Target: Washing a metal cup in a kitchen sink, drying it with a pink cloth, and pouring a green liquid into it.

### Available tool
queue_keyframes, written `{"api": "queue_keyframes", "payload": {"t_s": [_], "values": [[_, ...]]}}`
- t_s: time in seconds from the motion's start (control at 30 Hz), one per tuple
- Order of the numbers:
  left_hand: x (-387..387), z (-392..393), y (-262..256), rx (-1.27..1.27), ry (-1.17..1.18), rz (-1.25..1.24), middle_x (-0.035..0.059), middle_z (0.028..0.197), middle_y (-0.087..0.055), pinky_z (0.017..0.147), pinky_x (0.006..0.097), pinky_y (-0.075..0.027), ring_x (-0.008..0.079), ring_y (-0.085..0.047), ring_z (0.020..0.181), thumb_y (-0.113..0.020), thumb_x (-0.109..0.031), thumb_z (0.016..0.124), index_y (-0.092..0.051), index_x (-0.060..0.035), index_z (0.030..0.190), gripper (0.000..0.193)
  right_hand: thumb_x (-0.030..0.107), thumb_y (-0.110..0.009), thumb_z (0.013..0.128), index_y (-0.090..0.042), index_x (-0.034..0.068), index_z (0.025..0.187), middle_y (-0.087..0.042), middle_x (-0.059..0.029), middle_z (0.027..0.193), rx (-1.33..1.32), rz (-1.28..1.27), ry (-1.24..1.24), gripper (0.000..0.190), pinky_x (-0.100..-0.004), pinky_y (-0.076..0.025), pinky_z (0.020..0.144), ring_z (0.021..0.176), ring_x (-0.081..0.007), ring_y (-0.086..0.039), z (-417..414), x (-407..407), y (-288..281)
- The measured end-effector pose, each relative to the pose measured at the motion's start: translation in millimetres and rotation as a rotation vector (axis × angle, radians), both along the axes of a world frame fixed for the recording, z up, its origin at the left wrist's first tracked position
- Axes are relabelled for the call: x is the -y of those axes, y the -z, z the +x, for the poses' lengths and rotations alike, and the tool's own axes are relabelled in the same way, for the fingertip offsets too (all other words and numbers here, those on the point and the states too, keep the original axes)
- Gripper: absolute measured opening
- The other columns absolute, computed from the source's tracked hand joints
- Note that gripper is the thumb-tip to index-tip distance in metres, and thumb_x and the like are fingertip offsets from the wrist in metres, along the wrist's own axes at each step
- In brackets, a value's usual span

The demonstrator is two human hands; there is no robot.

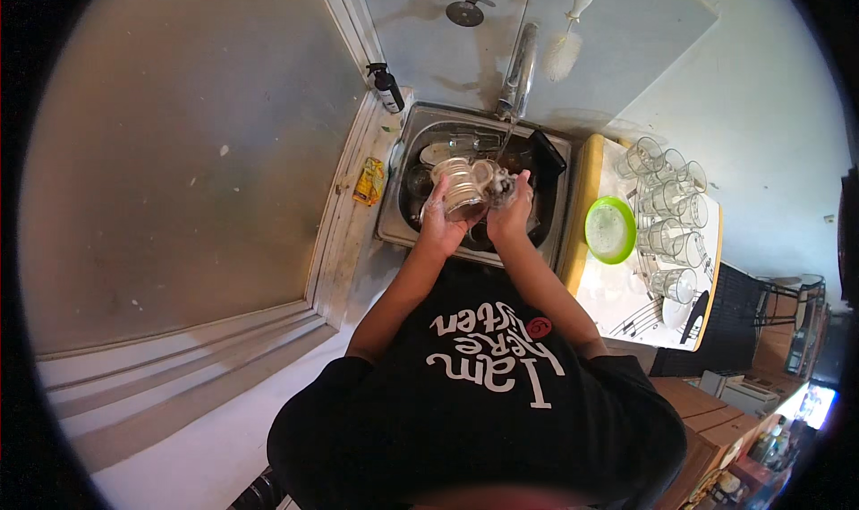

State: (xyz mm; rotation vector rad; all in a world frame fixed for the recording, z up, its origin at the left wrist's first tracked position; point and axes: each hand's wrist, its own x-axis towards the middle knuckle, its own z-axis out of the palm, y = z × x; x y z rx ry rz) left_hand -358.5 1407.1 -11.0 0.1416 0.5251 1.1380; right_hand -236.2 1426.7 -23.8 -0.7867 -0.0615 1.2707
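Observation:
Over a metal sink (396,225), my left hand (439,225) grips a ribbed glass mug (458,182) that lies tilted on its side. The mug's handle points toward my right hand (513,211), which holds a sudsy scrubber (502,186) close against the mug. Behind my hands, a thin stream of water falls from the chrome faucet (518,74) into the basin. Clear glassware (470,141) and a pale dish (437,152) lie in the sink, partly covered by the mug and my hands. A dark rectangular item (548,153) leans at the basin's right side.
Right of the sink, a table (604,309) bears several drinking glasses (664,198) and a green bowl (611,230) of suds. A black spray bottle (386,88) and yellow packet (369,181) occupy the left ledge. A bottle brush (564,54) hangs on the wall.

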Motion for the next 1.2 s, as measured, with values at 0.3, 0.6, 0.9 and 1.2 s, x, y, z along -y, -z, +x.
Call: {"api": "queue_keyframes", "payload": {"t_s": [0.3,0.6,0.9,1.2], "values": [[7,4,-2,-0.437,-0.058,0.172,0.0063,0.118,-0.060,0.089,0.0362,-0.050,0.0198,-0.060,0.107,-0.062,-0.026,0.093,-0.048,-0.0071,0.129,0.043,0.049,-0.053,0.095,-0.056,0.004,0.120,-0.063,-0.0092,0.112,0.075,-0.146,-0.401,0.052,-0.0389,-0.047,0.089,0.101,-0.0234,-0.060,2,4,0],[8,-2,4,-0.487,-0.062,0.215,0.0049,0.112,-0.060,0.087,0.0324,-0.049,0.0150,-0.059,0.101,-0.070,-0.013,0.087,-0.050,-0.0059,0.123,0.041,0.034,-0.069,0.088,-0.063,-0.005,0.099,-0.066,-0.0123,0.083,1.133,-0.173,-0.219,0.042,-0.0347,-0.049,0.071,0.074,-0.0285,-0.062,4,8,-3],[12,-3,16,-0.486,-0.145,0.242,0.0054,0.113,-0.060,0.087,0.0316,-0.049,0.0152,-0.059,0.101,-0.070,-0.016,0.087,-0.049,-0.0058,0.123,0.043,0.019,-0.064,0.090,-0.059,-0.008,0.106,-0.058,-0.0236,0.105,1.565,0.278,-0.079,0.032,-0.0377,-0.047,0.084,0.099,-0.0353,-0.058,10,8,-16],[20,-13,16,-0.346,-0.126,0.222,0.0051,0.114,-0.059,0.088,0.0318,-0.048,0.0165,-0.059,0.101,-0.064,-0.016,0.091,-0.048,-0.0071,0.125,0.038,0.007,-0.068,0.084,-0.065,-0.001,0.103,-0.065,-0.0162,0.112,1.277,0.386,-0.272,0.020,-0.0352,-0.044,0.096,0.108,-0.0287,-0.060,7,18,-24]]}}
